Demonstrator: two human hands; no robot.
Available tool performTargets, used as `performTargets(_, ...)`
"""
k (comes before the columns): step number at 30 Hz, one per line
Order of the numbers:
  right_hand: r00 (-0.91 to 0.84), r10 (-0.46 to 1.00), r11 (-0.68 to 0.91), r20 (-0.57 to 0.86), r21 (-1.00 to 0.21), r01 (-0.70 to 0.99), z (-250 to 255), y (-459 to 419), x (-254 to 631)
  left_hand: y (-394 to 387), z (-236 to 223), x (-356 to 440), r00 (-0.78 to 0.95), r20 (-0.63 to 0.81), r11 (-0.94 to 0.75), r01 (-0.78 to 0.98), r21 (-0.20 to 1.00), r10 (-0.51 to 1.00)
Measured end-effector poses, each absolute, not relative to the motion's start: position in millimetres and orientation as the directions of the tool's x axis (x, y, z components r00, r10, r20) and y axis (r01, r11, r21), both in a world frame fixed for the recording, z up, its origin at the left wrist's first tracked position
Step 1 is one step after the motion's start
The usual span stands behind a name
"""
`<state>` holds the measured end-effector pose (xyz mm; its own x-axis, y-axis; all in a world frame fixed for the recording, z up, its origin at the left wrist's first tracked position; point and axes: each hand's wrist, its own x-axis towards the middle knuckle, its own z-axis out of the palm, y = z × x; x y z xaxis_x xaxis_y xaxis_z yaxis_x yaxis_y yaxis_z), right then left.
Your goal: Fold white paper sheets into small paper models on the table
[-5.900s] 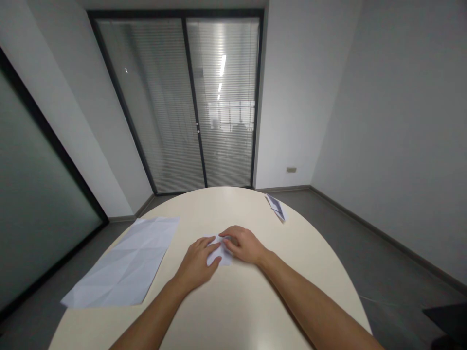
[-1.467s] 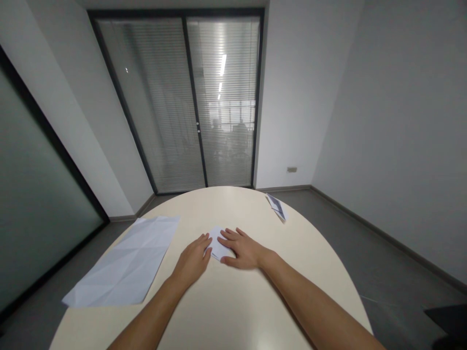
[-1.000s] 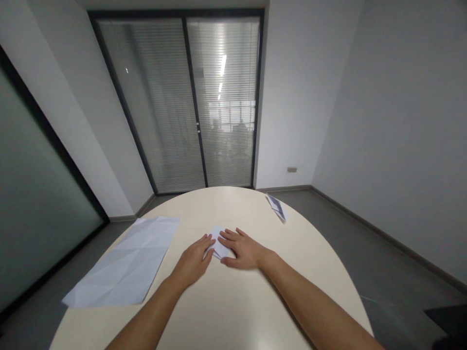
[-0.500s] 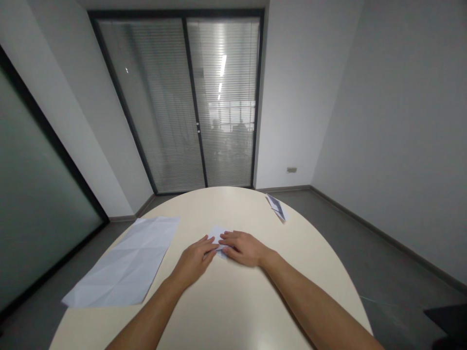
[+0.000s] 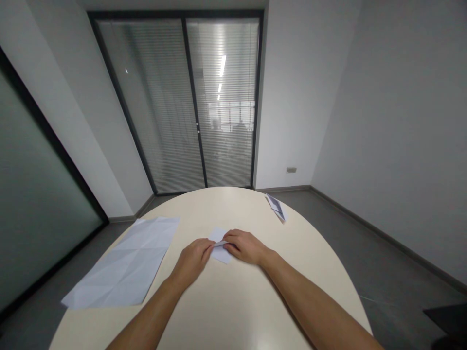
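A small piece of folded white paper (image 5: 221,253) lies on the table between my hands, with one flap lifted along its middle. My left hand (image 5: 193,257) pinches the left end of that flap between thumb and fingers. On the other side, my right hand (image 5: 243,246) grips the flap's right end with curled fingers. Parts of the paper's left and right edges are hidden under my fingers.
A large creased white sheet (image 5: 127,265) lies at the left, overhanging the edge of the round cream table (image 5: 233,306). Another folded paper piece (image 5: 276,208) rests near the far right rim. Beyond stands a glass door with blinds (image 5: 226,146).
My fingers have gone from lying flat on the paper to pinching a raised flap. More of the small paper's near part now shows.
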<state>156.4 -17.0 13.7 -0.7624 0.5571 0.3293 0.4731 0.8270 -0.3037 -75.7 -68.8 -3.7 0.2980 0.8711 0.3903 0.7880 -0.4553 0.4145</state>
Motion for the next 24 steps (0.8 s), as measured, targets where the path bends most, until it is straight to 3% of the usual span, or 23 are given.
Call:
performTargets(8,-0.653,0.687,0.724,0.318,-0.372,0.581,6.7,-13.3,158.6,-68.3,-2.0,-73.7,0.209,0.353,-0.356,0.831,0.428,0.912)
performTargets(14,-0.664,0.639,0.765,0.388,-0.407,0.499,1.5,-10.2,159.2,-68.6,-3.9,-73.7,0.128,0.328,-0.272,0.855,0.441,0.936)
performTargets(18,-0.672,0.615,0.784,0.412,-0.406,0.469,0.9,-10.0,159.4,-68.2,-6.9,-73.8,0.15,0.358,-0.309,0.841,0.445,0.922)
performTargets(24,-0.678,0.607,0.789,0.414,-0.416,0.452,2.1,-11.5,159.8,-62.5,-14.9,-73.7,0.148,0.374,-0.353,0.741,0.571,0.916)
